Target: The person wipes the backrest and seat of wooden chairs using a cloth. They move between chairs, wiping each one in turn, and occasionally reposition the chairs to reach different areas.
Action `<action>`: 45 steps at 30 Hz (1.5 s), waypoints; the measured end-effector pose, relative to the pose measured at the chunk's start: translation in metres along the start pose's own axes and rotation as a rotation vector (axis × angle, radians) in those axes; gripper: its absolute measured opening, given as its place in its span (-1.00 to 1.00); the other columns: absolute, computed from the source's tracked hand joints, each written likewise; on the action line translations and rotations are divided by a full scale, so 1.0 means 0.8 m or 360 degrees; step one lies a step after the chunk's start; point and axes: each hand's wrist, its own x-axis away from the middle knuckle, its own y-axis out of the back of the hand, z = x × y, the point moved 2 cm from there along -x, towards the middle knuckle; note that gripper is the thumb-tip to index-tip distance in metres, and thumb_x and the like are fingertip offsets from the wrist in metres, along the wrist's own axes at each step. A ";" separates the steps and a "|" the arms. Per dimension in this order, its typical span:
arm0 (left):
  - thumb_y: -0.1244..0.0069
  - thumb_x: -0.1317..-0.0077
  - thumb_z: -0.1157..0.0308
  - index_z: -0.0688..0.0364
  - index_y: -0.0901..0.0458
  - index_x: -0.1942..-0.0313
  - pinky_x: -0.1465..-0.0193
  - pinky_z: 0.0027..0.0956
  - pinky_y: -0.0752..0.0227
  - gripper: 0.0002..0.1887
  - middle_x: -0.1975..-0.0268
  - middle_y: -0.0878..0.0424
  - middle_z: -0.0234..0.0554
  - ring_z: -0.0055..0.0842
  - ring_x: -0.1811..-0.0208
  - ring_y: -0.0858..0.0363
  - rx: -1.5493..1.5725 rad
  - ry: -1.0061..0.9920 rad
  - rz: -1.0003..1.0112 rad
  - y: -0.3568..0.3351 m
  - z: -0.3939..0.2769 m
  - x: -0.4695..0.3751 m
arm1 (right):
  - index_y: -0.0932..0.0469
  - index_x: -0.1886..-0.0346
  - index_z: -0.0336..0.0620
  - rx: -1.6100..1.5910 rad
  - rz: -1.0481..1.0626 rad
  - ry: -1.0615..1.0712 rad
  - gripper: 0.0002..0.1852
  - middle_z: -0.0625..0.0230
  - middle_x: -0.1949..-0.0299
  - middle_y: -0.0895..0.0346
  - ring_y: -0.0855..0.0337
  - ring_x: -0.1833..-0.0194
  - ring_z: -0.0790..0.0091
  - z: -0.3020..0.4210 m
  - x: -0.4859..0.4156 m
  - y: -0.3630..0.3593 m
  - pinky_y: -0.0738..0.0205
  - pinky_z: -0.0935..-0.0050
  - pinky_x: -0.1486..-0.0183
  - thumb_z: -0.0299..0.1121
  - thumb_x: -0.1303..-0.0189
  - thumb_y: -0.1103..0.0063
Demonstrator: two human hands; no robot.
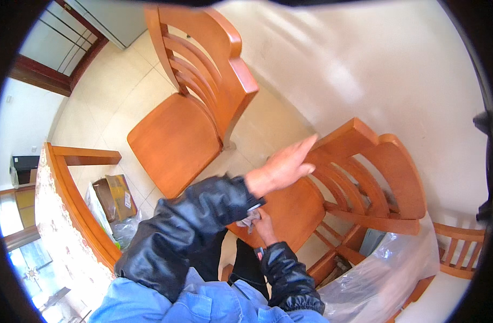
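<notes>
My left hand (282,167) is stretched out flat in front of the nearer wooden chair's back (396,169), its thumb apart from the fingers. The fingertips overlap the end of the top rail, but I cannot tell whether they touch it. Lower down, my right hand (266,229) grips a crumpled greyish cloth (250,218) over that chair's seat (289,210). My left sleeve partly hides the cloth and the seat. Farther off stands a second wooden chair (178,141) of the same kind, with a smooth brown seat and a curved slatted back.
A wooden table (60,177) with a lace-patterned cover is at the left. Beside it on the tiled floor lie a taped cardboard box (123,196) and plastic bags (127,230). At the right, clear plastic sheeting (376,278) drapes over wooden furniture. A pale wall (371,72) rises behind the chairs.
</notes>
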 end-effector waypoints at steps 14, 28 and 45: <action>-0.12 -0.41 0.41 0.27 -0.47 -0.28 -0.14 -0.29 -0.61 -0.54 -0.09 -0.71 -0.06 -0.36 -0.11 -0.71 0.0168 0.0764 -0.0170 0.112 -0.086 0.402 | -0.61 0.00 -0.22 0.0531 -0.1024 0.1935 -0.65 -0.06 -0.21 -0.55 -0.57 -0.15 -0.07 0.595 0.009 0.102 -0.48 0.11 -0.23 -0.65 -0.12 -0.12; -0.14 -0.36 0.44 0.28 -0.52 -0.20 -0.11 -0.28 -0.62 -0.58 -0.02 -0.75 -0.03 -0.30 -0.06 -0.74 0.0409 0.0813 -0.0544 0.088 -0.076 0.497 | -0.61 0.31 -0.12 0.2095 -0.0536 0.2704 -0.85 0.27 0.19 -0.60 -0.57 -0.12 0.02 0.519 -0.016 -0.005 -0.47 0.11 -0.23 -0.47 0.02 -0.26; -0.18 -0.34 0.47 0.28 -0.52 -0.19 -0.06 -0.31 -0.65 -0.58 0.02 -0.75 -0.01 -0.34 -0.01 -0.76 0.0479 0.0742 -0.0525 0.245 0.024 0.478 | -0.65 0.28 -0.23 0.2636 -0.0877 0.2251 -0.81 0.18 0.09 -0.64 -0.48 -0.28 -0.01 0.522 -0.091 -0.061 -0.40 0.04 -0.27 -0.36 -0.13 -0.15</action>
